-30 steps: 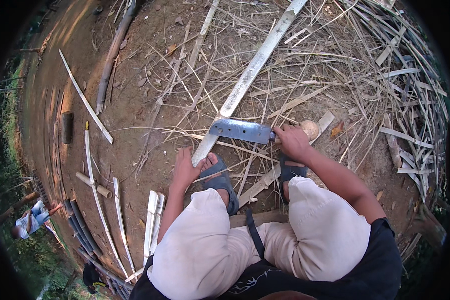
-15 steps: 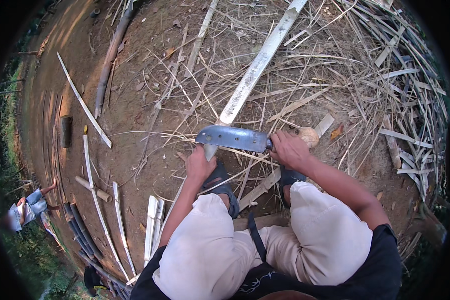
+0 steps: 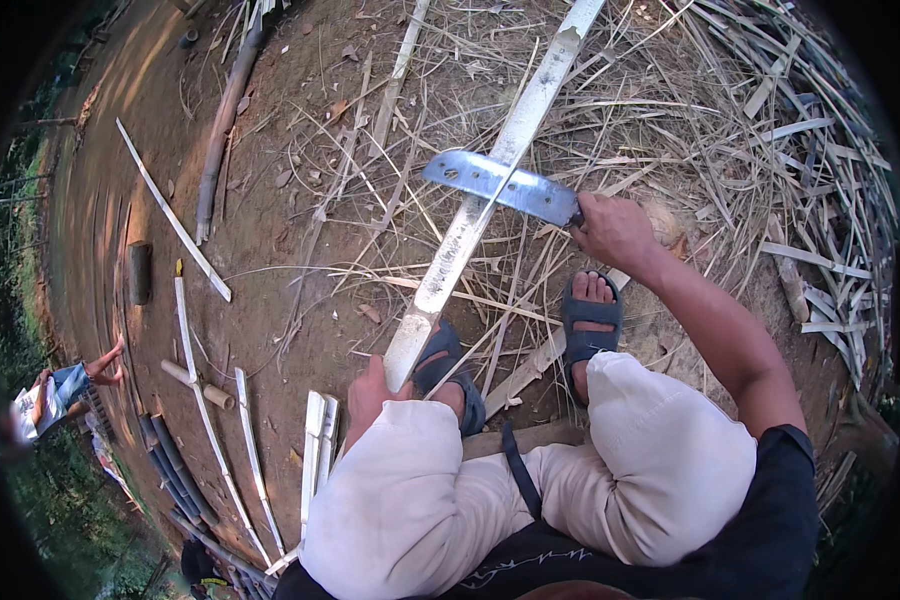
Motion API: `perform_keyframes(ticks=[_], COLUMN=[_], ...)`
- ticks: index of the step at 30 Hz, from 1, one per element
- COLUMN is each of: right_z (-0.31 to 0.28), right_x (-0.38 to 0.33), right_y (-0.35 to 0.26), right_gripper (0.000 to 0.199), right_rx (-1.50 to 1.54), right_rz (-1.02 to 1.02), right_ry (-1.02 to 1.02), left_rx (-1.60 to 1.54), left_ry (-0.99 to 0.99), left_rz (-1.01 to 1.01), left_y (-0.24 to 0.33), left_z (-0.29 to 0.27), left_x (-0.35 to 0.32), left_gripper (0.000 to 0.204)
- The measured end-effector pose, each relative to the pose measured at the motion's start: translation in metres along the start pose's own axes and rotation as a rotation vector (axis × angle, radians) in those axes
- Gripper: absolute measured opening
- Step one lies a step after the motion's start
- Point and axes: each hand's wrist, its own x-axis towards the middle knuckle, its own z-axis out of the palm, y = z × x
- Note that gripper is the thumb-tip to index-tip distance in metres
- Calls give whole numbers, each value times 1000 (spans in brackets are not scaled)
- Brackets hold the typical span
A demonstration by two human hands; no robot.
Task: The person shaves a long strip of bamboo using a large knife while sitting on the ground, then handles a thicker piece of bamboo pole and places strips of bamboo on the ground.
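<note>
Grip the near end of the long bamboo strip (image 3: 480, 200) tight in your left hand (image 3: 372, 392) while your right hand (image 3: 615, 232), closed on the big knife (image 3: 500, 186) lying across it, cuts away from your toes.

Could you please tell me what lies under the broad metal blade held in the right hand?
Under the broad grey metal blade the long pale split bamboo strip crosses, above dry straw-littered ground. The blade covers the strip where they cross, so contact cannot be seen.
</note>
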Motion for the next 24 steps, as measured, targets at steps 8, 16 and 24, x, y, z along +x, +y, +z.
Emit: perform_keyframes(ticks=[8,16,24], right_z=[7,20,-10], right_x=[27,1,68], right_y=[97,-3,90], right_gripper=[28,29,25], right_rx=[9,-49,50], right_rz=[221,-355,228], right_ry=[71,-90,115], left_rx=[-98,-91,-96], left_ry=[-96,-99,-114], left_rz=[-79,-110,-112], left_y=[8,-24,-27], left_z=[-21,-17,-8], left_x=[-35,-53,-53], left_gripper=[51,51,51])
